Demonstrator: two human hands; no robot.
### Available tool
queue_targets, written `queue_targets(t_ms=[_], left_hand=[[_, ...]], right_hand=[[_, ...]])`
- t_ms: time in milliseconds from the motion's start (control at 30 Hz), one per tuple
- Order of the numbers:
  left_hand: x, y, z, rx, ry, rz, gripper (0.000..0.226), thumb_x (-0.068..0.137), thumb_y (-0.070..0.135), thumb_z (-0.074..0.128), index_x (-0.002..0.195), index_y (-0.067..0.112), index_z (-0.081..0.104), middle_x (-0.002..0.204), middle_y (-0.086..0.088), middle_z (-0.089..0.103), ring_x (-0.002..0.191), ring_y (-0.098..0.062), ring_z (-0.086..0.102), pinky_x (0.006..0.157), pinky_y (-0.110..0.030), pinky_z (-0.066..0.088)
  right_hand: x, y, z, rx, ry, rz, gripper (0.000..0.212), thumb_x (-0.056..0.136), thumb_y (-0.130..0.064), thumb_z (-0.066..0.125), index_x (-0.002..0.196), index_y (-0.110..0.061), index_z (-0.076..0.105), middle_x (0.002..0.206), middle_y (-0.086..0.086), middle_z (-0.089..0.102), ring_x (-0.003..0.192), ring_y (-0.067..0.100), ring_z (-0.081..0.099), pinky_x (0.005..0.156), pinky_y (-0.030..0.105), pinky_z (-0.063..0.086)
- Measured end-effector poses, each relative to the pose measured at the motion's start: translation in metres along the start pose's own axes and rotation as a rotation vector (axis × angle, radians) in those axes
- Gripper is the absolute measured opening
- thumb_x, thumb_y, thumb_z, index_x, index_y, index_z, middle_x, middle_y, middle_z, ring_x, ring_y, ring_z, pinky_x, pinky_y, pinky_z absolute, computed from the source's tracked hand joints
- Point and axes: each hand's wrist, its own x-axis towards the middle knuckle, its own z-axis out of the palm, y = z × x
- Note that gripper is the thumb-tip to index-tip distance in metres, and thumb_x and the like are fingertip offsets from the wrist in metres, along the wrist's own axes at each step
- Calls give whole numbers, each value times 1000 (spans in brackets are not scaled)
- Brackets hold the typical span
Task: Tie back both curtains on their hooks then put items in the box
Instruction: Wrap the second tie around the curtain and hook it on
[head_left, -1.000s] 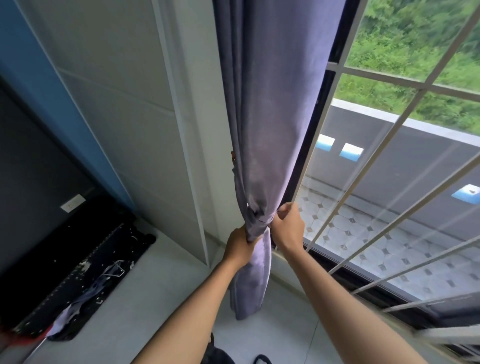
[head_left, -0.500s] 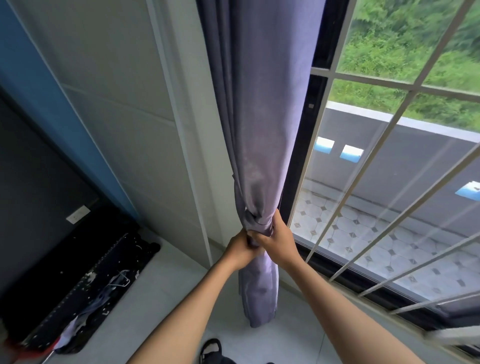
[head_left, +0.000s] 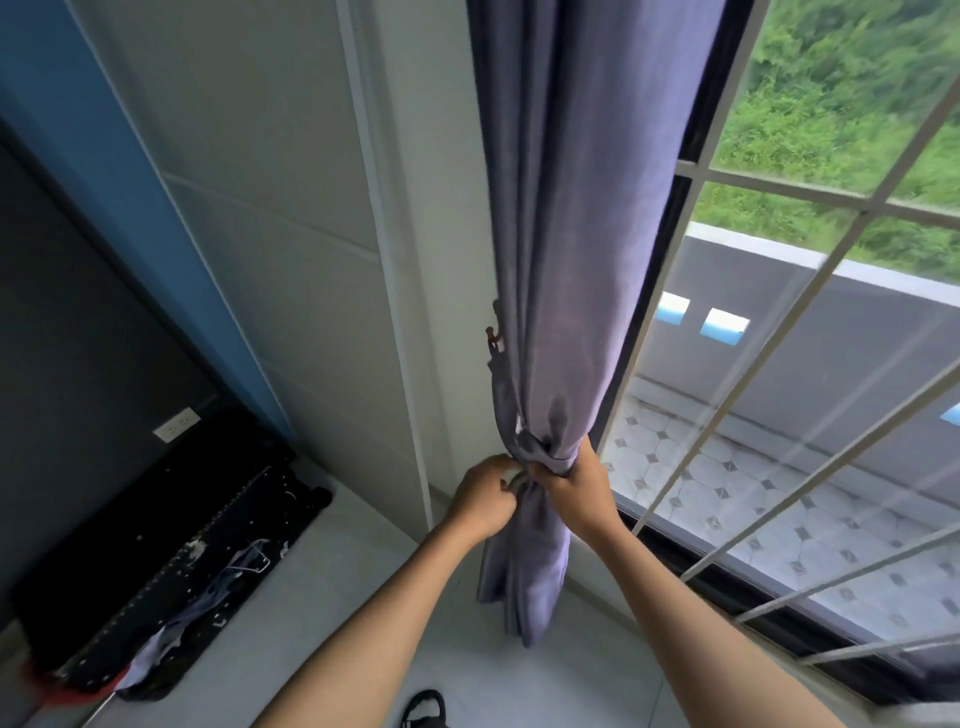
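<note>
A purple curtain (head_left: 582, 234) hangs gathered at the window's left edge, cinched low down by a tie-back band (head_left: 540, 451) of the same cloth. A small dark hook (head_left: 492, 336) sticks out of the white wall just left of the curtain, above the band. My left hand (head_left: 483, 499) pinches the band's end at the left of the bunch. My right hand (head_left: 574, 486) grips the gathered curtain and band from the right. The two hands touch at the knot. No box is in view.
A barred window (head_left: 810, 364) fills the right side, its sill low by my right arm. A dark TV screen (head_left: 78, 332) and a black stand (head_left: 171, 561) with clutter line the left wall. A sandal (head_left: 423, 709) shows on the pale floor.
My right hand went from pinching the band's end to gripping the gathered curtain. Both hands have closed together on the knot, and the view has shifted right and down a little.
</note>
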Motion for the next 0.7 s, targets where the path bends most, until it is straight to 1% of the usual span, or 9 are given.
queue_targets(t_ms=[67, 133, 200, 267, 300, 367, 500, 600, 700], left_hand=[[4, 0, -11, -35, 252, 14, 40, 81, -3, 44, 111, 16, 64, 117, 0, 60, 98, -16, 59, 88, -23, 44], [12, 4, -22, -129, 353, 77, 34, 84, -1, 47, 109, 15, 63, 111, -1, 59, 89, -14, 58, 88, -26, 47], [20, 14, -30, -182, 298, 164, 24, 92, 22, 49, 108, 17, 66, 105, -3, 60, 88, -14, 59, 84, -27, 47], [32, 23, -32, -179, 219, 203, 40, 91, 43, 43, 103, 14, 69, 97, -7, 64, 83, -17, 57, 74, -25, 41], [37, 26, -31, -151, 188, 201, 41, 87, 41, 41, 92, 11, 69, 90, -12, 64, 79, -20, 55, 68, -27, 36], [45, 31, -28, -137, 142, 187, 39, 80, 38, 37, 68, 4, 49, 73, -20, 56, 65, -21, 44, 61, -32, 29], [57, 36, -28, -198, 71, 49, 39, 83, 35, 42, 55, 11, 29, 56, -11, 36, 55, -17, 32, 54, -34, 25], [69, 39, -32, -173, -4, -21, 46, 92, 27, 48, 51, 14, 32, 53, -8, 38, 53, -18, 35, 53, -32, 27], [77, 40, -38, -223, -122, -89, 34, 88, 32, 50, 61, 12, 50, 68, -11, 61, 72, -25, 57, 64, -30, 42]], right_hand=[[2, 2, -1, 10, 26, 7, 54, 81, -12, 69, 128, -26, 47, 110, -11, 64, 98, 7, 61, 78, 25, 50], [4, 3, -3, 20, 49, 31, 50, 82, -11, 68, 127, -24, 49, 108, -10, 65, 97, 10, 62, 75, 24, 48], [5, 3, -4, 1, 65, 46, 47, 82, -14, 68, 125, -23, 51, 106, -7, 65, 95, 16, 62, 73, 26, 46], [5, 1, -4, -16, 74, 42, 44, 83, -18, 70, 122, -23, 52, 103, -8, 65, 92, 15, 61, 71, 27, 46], [5, 0, -3, -18, 77, 41, 41, 83, -19, 70, 120, -23, 52, 100, -9, 64, 90, 14, 61, 70, 26, 46], [3, -2, 0, -27, 84, 33, 36, 84, -20, 70, 115, -24, 52, 95, -13, 63, 87, 12, 61, 66, 21, 45], [2, -3, 4, -21, 105, 41, 32, 86, -15, 67, 110, -25, 50, 94, -14, 61, 88, 13, 60, 66, 17, 43], [5, -5, 6, -31, 140, 65, 33, 85, -14, 67, 111, -24, 50, 94, -15, 61, 91, 16, 60, 67, 19, 44], [8, -10, 10, -44, 154, 81, 35, 85, -15, 69, 114, -24, 51, 95, -14, 61, 90, 11, 60, 67, 15, 44]])
